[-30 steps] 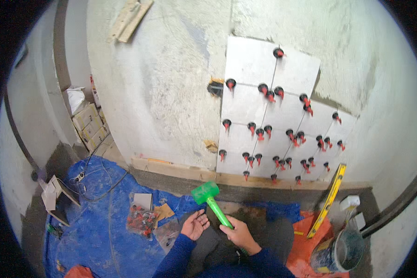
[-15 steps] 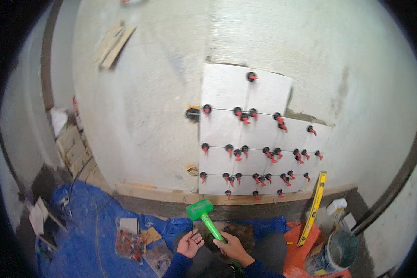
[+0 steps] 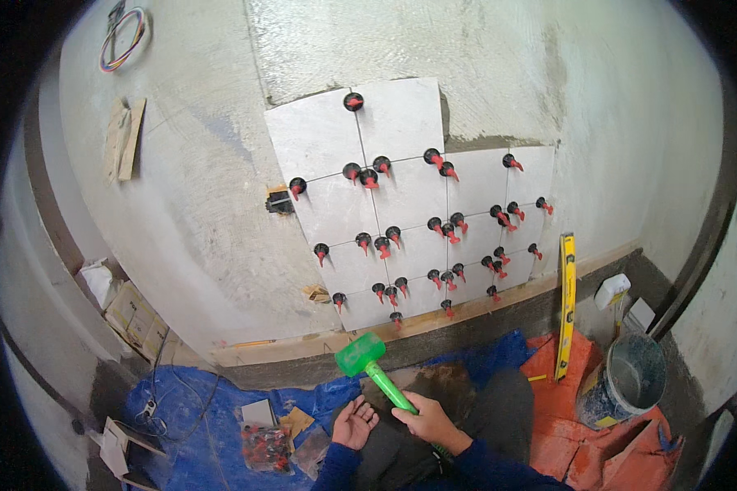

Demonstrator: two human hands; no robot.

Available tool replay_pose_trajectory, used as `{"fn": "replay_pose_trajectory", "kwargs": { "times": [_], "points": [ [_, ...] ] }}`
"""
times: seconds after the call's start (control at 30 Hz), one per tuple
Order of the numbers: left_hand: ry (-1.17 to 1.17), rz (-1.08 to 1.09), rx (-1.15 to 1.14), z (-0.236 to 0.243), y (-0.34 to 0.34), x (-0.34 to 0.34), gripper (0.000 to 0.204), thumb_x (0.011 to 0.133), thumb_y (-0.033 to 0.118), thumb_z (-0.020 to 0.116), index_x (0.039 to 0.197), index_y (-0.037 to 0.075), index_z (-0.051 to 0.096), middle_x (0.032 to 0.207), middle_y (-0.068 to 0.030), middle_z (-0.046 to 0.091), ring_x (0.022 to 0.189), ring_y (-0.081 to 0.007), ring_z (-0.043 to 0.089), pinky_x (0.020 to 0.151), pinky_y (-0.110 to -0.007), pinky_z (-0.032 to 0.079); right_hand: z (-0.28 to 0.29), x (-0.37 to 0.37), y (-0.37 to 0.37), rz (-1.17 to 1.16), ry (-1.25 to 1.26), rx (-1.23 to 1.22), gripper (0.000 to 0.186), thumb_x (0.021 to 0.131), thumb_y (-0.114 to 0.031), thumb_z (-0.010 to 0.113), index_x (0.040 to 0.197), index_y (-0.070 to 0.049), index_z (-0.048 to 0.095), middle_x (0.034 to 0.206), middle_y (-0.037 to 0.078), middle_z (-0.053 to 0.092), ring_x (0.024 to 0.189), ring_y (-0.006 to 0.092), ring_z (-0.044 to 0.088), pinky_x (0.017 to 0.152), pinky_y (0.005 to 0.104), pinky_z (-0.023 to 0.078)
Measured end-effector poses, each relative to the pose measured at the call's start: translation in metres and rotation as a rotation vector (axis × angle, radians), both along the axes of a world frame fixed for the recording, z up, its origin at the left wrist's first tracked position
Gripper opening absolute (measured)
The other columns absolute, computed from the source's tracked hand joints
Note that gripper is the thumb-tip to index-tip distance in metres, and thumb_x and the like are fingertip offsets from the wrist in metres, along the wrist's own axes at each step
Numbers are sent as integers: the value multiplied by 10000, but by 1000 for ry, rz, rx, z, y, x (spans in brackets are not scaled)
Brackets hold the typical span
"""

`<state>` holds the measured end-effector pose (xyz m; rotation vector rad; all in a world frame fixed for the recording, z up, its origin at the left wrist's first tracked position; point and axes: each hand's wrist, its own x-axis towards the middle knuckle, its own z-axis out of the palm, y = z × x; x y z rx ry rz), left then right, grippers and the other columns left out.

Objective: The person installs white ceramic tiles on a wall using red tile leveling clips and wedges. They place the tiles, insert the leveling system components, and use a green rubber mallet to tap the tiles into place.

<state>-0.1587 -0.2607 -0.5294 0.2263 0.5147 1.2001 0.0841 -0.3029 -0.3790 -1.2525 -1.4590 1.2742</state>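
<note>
Blue sheet [image 3: 188, 450]: rumpled over the floor at the left, a dark cable [image 3: 210, 398] lying across it; a foot caught in that loop could drag it.
Bag of red pieces [image 3: 266, 448]: clear, on the blue sheet; a careless knee might spill it.
Left hand [image 3: 354, 423]: palm up, fingers loosely curled around nothing, just below the mallet's head; a slipping grip could bring the head down on it.
Green mallet [image 3: 377, 375]: held up in front of the wall's foot, head tilted toward the upper left, apart from the wall.
White tiles [image 3: 409, 196]: in rows on the wall, black discs with red handles [image 3: 383, 246] along their joints; a hard, off-centre knock could chip an edge or snap a handle.
Right hand [image 3: 431, 423]: fingers wrapped round the mallet's handle; dusty skin would loosen that hold.
Yellow level [image 3: 566, 307]: standing nearly upright; a tug on the orange sheet [image 3: 565, 417] might topple it.
Bucket [image 3: 598, 399]: far right, easily bumped.
</note>
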Motion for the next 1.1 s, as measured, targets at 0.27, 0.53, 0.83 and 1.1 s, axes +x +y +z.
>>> {"fn": "replay_pose_trajectory", "kwargs": {
  "times": [0.27, 0.53, 0.83, 1.1],
  "points": [
    [22, 14, -4, -10, 3, -7, 352, 1048, 299, 626, 1288, 43, 617, 1072, -102, 698, 973, -264, 674, 929, -471, 547, 8, 5, -2, 58, 85, -67, 441, 991, -218, 732, 1370, -13, 639, 956, 141, 724, 801, 130, 623, 760, 340, 538],
    [91, 84, -31, -9, -1, -12, 318, 1058, 279, 614, 1265, 38, 630, 1033, -102, 706, 941, -265, 682, 911, -467, 561, 6, 12, 6, 89, 50, -34, 442, 1004, -224, 720, 1393, -35, 628, 936, 132, 722, 793, 127, 622, 741, 345, 541],
    [103, 107, -45, -11, 2, -12, 295, 1057, 265, 618, 1242, 35, 634, 989, -89, 703, 925, -262, 693, 899, -454, 569, 48, -2, 24, 153, 226, 77, 471, 1027, -238, 704, 1450, -60, 599, 777, 20, 640, 618, 73, 562, 574, 282, 483],
    [690, 519, 253, 98, 20, 0, 190, 1012, 224, 659, 1034, 38, 688, 849, -26, 644, 769, -177, 621, 742, -344, 523, 159, -16, 69, 197, 211, 370, 483, 1054, -185, 657, 1500, -36, 548, 922, 44, 643, 664, 86, 602, 539, 274, 489]
  ]
}}
